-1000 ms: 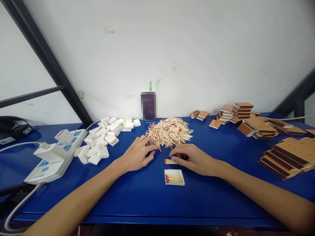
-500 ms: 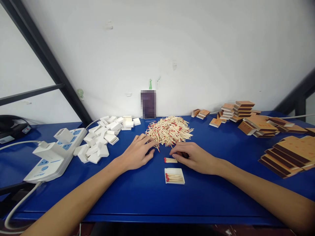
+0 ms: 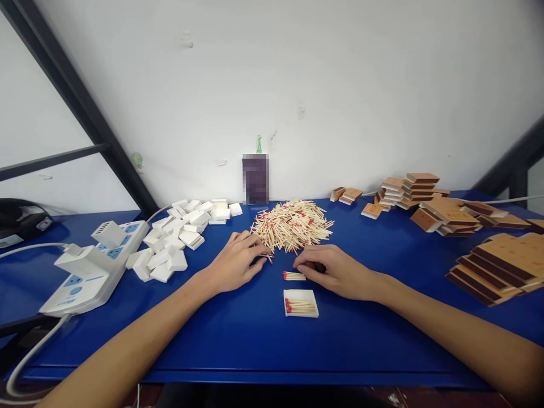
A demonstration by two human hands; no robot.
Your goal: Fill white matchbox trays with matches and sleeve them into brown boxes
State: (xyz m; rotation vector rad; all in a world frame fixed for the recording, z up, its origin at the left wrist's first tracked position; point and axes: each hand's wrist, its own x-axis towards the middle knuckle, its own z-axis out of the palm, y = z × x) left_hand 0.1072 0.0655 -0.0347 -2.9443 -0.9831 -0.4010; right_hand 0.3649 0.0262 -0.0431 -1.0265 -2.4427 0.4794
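Observation:
A heap of red-tipped matches [image 3: 293, 225] lies on the blue table. At its near left edge is my left hand [image 3: 238, 262], palm down, with a few loose matches [image 3: 268, 256] between thumb and fingers. My right hand [image 3: 334, 271] rests on the table right of centre, its fingers curled and thumb close to the index finger; what they hold, if anything, is hidden. Just beside that thumb lies a small row of matches [image 3: 293, 276], heads to the left. Nearer me is an open white matchbox tray [image 3: 306, 294] partly filled with matches, heads also left.
White matchbox trays [image 3: 174, 235] are piled at left, beside a white power strip [image 3: 97, 277] with plugs and cables. Brown matchbox sleeves [image 3: 501, 263] stand in stacks at right. A pixelated dark panel [image 3: 255, 180] leans at the wall [image 3: 365, 102].
My left thumb and fingers have drawn closer together around a few matches at the heap's edge, which have shifted slightly. My right hand has stayed almost still.

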